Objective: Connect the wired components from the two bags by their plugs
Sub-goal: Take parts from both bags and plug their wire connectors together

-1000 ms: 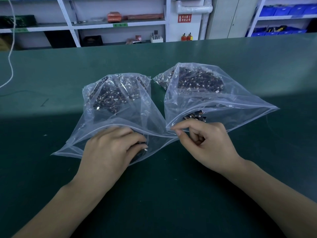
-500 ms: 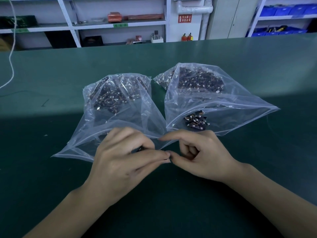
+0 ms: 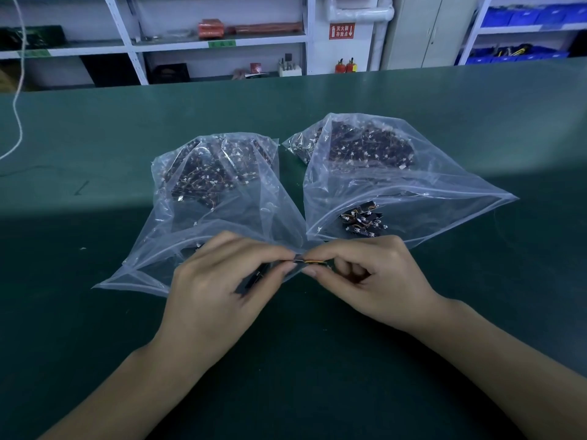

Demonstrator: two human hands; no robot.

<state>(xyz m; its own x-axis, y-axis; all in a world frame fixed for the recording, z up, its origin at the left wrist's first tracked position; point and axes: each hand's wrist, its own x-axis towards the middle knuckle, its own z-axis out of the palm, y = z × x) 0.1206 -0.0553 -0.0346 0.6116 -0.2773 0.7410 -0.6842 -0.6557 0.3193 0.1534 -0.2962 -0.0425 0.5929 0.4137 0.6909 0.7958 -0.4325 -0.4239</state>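
Observation:
Two clear plastic bags lie open on the green table, the left bag (image 3: 219,198) and the right bag (image 3: 397,185), each holding a heap of small dark wired components. My left hand (image 3: 219,287) pinches a small black component (image 3: 257,276) between thumb and fingers. My right hand (image 3: 371,277) pinches another wired component (image 3: 313,262) with short orange and yellow wires. The two parts meet at my fingertips in front of the bag mouths. Whether the plugs are joined is hidden by my fingers. A small cluster of components (image 3: 362,222) lies near the right bag's mouth.
The green table (image 3: 95,312) stretches wide around the bags. A white cord (image 3: 17,106) hangs at the far left. Shelves with boxes and blue bins (image 3: 521,17) stand behind the table's far edge.
Both hands came out of the bag mouths, each with a component, and drew together in front of the bags. The wires now show between my fingertips.

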